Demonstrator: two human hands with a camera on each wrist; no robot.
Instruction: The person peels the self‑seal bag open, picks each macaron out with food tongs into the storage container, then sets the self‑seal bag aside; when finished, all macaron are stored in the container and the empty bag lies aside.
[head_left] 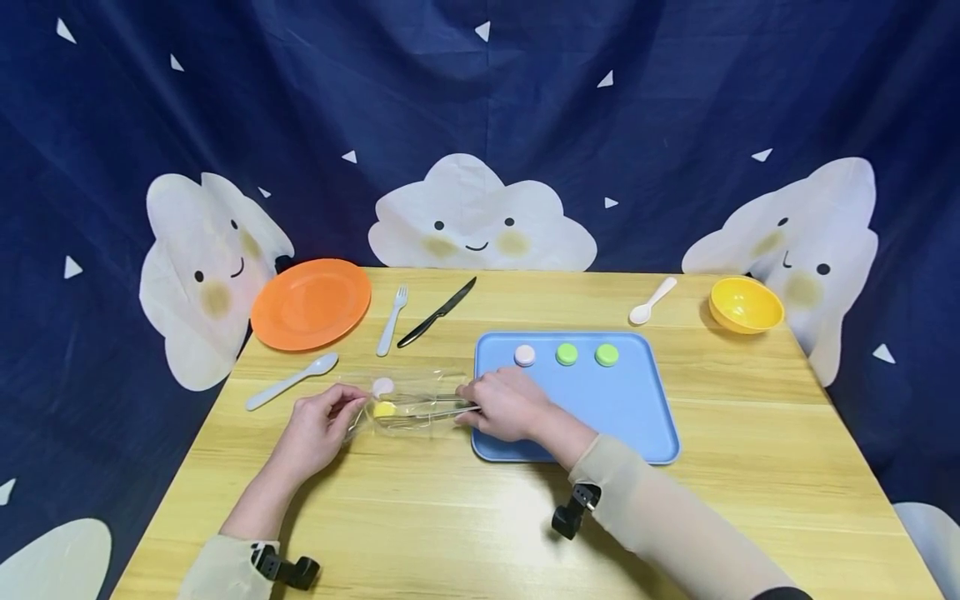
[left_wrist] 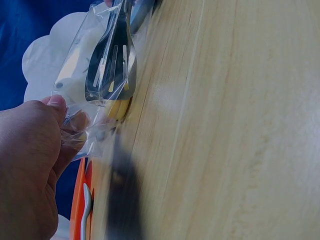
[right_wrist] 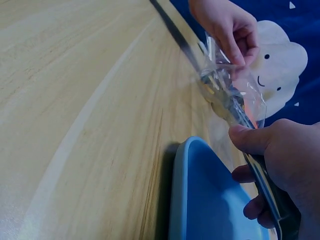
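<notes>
My left hand (head_left: 318, 425) pinches the edge of a clear plastic bag (left_wrist: 74, 62) between thumb and fingers. Metal tongs (right_wrist: 272, 192) are gripped in my right hand (head_left: 506, 404), at the left side of the blue tray (head_left: 607, 408). Their slotted heads lie inside the bag in the left wrist view. By the tong tips in the head view is a yellow macaron-like piece (head_left: 385, 409), with a pale round piece (head_left: 382, 387) just behind it. On the tray's far part stand a pale pink piece (head_left: 525, 356) and two green pieces (head_left: 567, 354) of the same kind.
Beyond my left hand lie a light spoon (head_left: 292, 382), an orange plate (head_left: 311, 304), a fork (head_left: 392, 321) and a black knife (head_left: 437, 314). A small pale spoon (head_left: 652, 302) and a yellow bowl (head_left: 746, 306) are at the back right. Cloud-printed blue cloth (head_left: 645, 125) hangs behind the table.
</notes>
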